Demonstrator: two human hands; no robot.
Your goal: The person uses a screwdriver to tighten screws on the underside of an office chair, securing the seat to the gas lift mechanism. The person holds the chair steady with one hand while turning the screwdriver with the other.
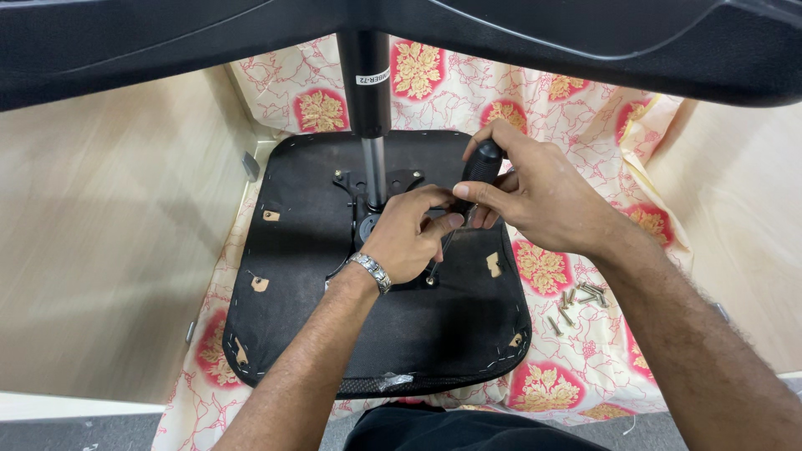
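Down at the near edge, a dark lap (468,426) just shows; above it the black seat (384,334) lies upside down on a floral cloth (576,367), its stapled rim towards us; small tan patches dot the underside. Off to the right, on the cloth, a loose heap of screws (576,302) sits well apart from the seat's edge.

Now the hands, both over the middle of the seat. The left hand (405,242), with a metal bracelet (371,271) at the wrist, rests on the seat's underside beside the bracket; its fingers (434,224) are curled together and pinched around the thin shaft of the screwdriver, low down near the tip. The tip itself is close to a screw (431,281) at the bracket's edge — whether it is seated in the head, I cannot tell.

The right hand (535,196) comes in from the right, just above and touching the left; its fingers (476,194) are clamped on the black handle of the screwdriver (482,164), which stands tilted, handle up and away from us, shaft slanting down towards the seat.

Just behind the hands, the black metal bracket (380,182) is fixed to the seat's centre; from it the gas column (365,83) rises — silver below, black above, with a small white label. Further on, the cloth runs up against pale wooden walls (109,217) left and right; across the very top, the dark base of the chair (585,38) spreads overhead.
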